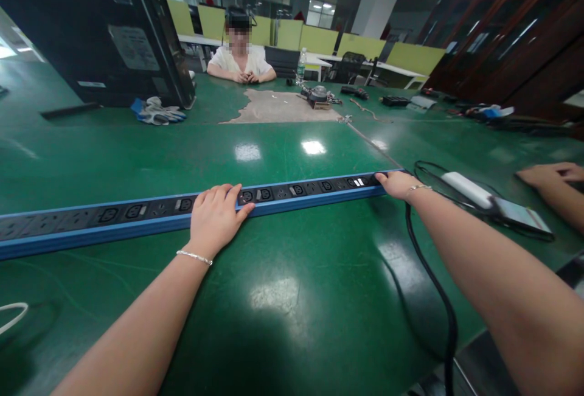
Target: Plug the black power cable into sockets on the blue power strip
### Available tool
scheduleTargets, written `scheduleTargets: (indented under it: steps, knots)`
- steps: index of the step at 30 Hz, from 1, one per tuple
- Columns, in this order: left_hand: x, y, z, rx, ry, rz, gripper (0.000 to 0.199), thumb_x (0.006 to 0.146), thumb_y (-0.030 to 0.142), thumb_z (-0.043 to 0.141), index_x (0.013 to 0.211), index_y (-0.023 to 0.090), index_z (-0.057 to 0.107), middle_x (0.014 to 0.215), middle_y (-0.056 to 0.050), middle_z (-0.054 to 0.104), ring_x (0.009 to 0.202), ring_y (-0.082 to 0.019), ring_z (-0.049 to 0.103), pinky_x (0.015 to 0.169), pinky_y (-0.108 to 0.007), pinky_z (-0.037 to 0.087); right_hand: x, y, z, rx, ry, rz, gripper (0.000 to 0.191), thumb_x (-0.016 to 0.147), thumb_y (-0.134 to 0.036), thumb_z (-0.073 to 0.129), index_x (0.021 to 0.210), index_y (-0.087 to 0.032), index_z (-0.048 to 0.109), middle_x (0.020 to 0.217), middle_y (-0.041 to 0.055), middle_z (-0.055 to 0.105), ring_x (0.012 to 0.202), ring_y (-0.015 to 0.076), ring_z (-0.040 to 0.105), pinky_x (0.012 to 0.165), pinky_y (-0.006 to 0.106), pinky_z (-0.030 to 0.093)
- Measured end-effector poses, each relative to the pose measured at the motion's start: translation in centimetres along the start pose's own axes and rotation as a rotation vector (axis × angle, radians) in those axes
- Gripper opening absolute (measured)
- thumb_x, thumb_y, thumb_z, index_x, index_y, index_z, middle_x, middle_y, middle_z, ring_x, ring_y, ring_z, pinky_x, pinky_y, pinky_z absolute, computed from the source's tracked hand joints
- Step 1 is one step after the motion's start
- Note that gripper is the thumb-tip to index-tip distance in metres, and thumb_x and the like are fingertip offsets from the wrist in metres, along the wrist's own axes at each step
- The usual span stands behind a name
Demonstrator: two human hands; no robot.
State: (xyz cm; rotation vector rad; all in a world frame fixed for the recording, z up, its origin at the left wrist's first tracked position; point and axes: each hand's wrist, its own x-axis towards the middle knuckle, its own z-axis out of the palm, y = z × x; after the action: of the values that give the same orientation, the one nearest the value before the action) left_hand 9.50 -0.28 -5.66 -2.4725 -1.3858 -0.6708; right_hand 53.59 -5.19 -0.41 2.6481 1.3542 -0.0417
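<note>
Clasping a blue-and-black power strip [278, 196], already laid out across the green surface [283, 250], left hand [215, 215] over its middle, right hand [396, 183] gripping its end by the black cable [427, 269], with any remaining handling impossible to judge.

Blue and black power strip [303, 190] on a green surface [328, 268].
The strip's long edges are blue, its face black with a repeating row of black sockets and two white marks near one end; the cable [449, 317] is black, the bracelets [194, 257] silver, the gloves [159, 111] white and blue, the partitions [319, 38] yellow-green, the cabinet [502, 49] dark reddish brown.
</note>
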Motion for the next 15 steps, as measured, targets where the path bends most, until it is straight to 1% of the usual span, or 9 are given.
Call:
scheduleTargets:
  steps: [2,8,11,15]
  knots:
    - [0.0,0.1,0.0,0.004,0.000,-0.008,0.055,0.088,0.055,0.031,0.122,0.017,0.053,0.118,-0.014,0.059,0.110,-0.029,0.051,0.092,-0.043,0.035,0.2,0.0,-0.1,0.005,-0.016,-0.007,0.054,0.089,-0.049,0.032,0.103,-0.007,0.063,0.106,0.0212,0.064,0.104,0.0265,0.059,0.088,0.035,0.043]
    - [0.1,0.1,-0.1,0.000,-0.016,-0.027,0.057,0.087,0.056,0.031,0.122,0.017,0.053,0.119,-0.014,0.059,0.110,-0.029,0.052,0.092,-0.044,0.035,-0.8,0.1,0.9,0.077,0.045,0.028,0.059,0.090,-0.050,0.024,0.108,-0.007,0.060,0.114,0.0232,0.060,0.107,0.0290,0.057,0.090,0.039,0.041]
    - [0.1,0.0,0.0,0.013,-0.019,-0.018,0.057,0.088,0.056,0.031,0.122,0.016,0.054,0.118,-0.014,0.059,0.109,-0.029,0.052,0.092,-0.043,0.035,-1.1,0.1,1.2,0.084,0.036,0.027,0.059,0.090,-0.050,0.023,0.108,-0.006,0.059,0.114,0.0235,0.060,0.107,0.0292,0.057,0.090,0.038,0.041]
    - [0.0,0.0,0.0,0.008,-0.003,-0.009,0.056,0.088,0.056,0.031,0.123,0.018,0.053,0.118,-0.013,0.060,0.109,-0.028,0.053,0.091,-0.043,0.036,-1.0,0.1,1.0,0.102,0.048,0.021,0.058,0.090,-0.049,0.024,0.107,-0.006,0.059,0.113,0.0233,0.061,0.106,0.0298,0.057,0.089,0.038,0.042]
